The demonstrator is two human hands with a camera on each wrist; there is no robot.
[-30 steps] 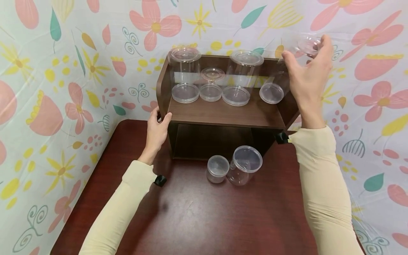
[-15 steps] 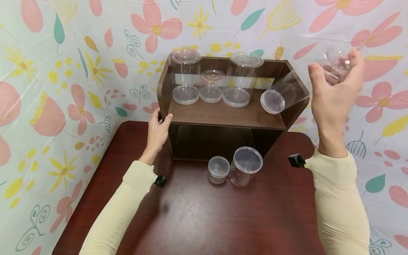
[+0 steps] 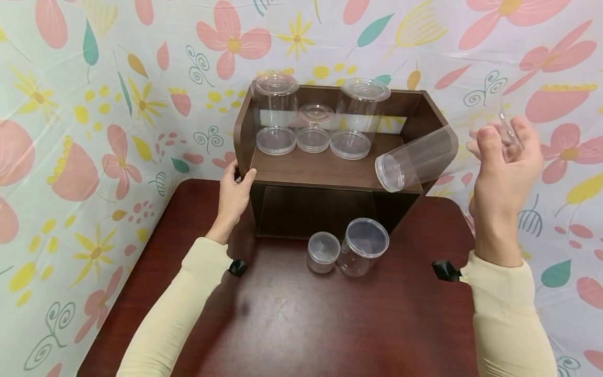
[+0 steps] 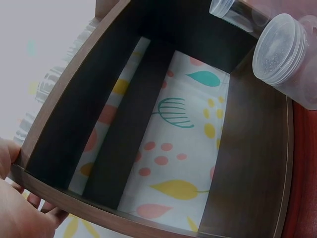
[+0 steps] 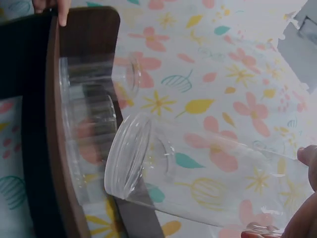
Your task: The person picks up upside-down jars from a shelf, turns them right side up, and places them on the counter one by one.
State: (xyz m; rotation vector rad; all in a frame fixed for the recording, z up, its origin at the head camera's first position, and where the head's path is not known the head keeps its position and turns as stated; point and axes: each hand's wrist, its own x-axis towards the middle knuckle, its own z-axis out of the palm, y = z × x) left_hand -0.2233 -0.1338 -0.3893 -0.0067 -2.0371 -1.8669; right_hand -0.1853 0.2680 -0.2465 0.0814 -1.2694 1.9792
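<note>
My right hand [image 3: 506, 193] grips a tall clear plastic jar [image 3: 426, 154] by one end, off the shelf's right side. The jar lies tilted in the air, its ridged lid end [image 5: 130, 156] pointing left toward the shelf, as the right wrist view also shows. With thumb and fingers my left hand [image 3: 233, 196] holds the left side panel of a dark brown two-tier shelf [image 3: 325, 170]. On its upper tier stand two tall clear jars [image 3: 275, 115] and, between them, a shorter clear jar [image 3: 314, 128].
In front of the shelf, a small lidded clear jar [image 3: 323, 252] stands close beside a larger lidded one [image 3: 363, 246] on the dark red table [image 3: 282, 324]. A flowered cloth [image 3: 141, 68] hangs behind and at both sides.
My right hand has moved right and down with the jar, lifting it off the upper tier and tipping it from nearly upright toward horizontal. My left hand stays on the side panel.
</note>
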